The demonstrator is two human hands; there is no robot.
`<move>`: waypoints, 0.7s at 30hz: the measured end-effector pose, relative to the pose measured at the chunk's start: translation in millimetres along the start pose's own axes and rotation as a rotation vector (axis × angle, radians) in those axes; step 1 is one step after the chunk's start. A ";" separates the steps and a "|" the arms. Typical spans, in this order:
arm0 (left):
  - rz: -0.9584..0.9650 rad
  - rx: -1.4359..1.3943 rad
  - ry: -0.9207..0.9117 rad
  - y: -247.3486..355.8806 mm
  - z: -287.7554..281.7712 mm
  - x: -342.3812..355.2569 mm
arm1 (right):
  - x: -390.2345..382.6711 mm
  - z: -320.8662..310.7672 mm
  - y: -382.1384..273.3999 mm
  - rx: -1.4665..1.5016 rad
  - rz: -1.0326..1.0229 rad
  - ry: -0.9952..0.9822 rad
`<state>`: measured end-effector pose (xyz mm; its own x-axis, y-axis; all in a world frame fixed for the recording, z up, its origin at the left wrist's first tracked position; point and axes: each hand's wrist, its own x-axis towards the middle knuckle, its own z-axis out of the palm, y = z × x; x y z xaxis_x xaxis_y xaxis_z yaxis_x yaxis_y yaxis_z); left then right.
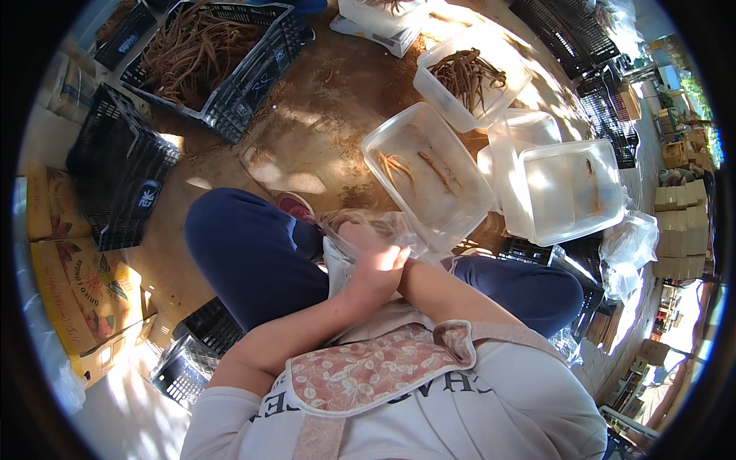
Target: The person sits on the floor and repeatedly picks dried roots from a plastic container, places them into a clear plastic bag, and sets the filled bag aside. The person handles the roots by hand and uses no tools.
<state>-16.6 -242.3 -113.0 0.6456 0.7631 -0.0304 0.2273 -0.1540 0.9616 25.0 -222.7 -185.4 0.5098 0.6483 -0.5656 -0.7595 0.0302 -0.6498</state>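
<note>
Landmark: one clear tub (452, 213), set ahead of your lap, a few brown roots (436, 170) lying apart inside it.

Clear plastic bag (410, 230): one, crumpled, at the tub's near-left side; pale brown strands (372, 222) showed through the film. I could not tell whether bag and tub touched.

Left hand (377, 264): yours, at the bag, near-left of the tub; fingers bent in toward the right wrist, their grasp, if any, impossible for me to tell.

Right hand: yours, mostly hidden beneath the left; I could not tell whether its fingers were clenched or released.

Second tub (506, 96): beyond the first, holding a dense bundle of darker roots (468, 73).

Third tub (563, 203): right of the first, one thin root within.

Black crate (238, 111): far left of the first tub, heaped.

Hazards, as judged: stiff tips could have pierced the thin film if you squeezed; crossed wrists could have let the bag slip; your right knee (537, 295), shifting, could have jogged the tub.
</note>
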 end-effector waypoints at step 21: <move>-0.241 0.278 0.020 15.0 -34.6 45.7 | 200.1 -113.6 -148.8 -1.753 -0.394 0.188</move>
<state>-8.9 -188.0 -90.5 0.5357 0.8098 -0.2394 0.5625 -0.1308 0.8164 286.0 -183.9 -259.6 0.6639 0.7130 -0.2253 0.6045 -0.6892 -0.3995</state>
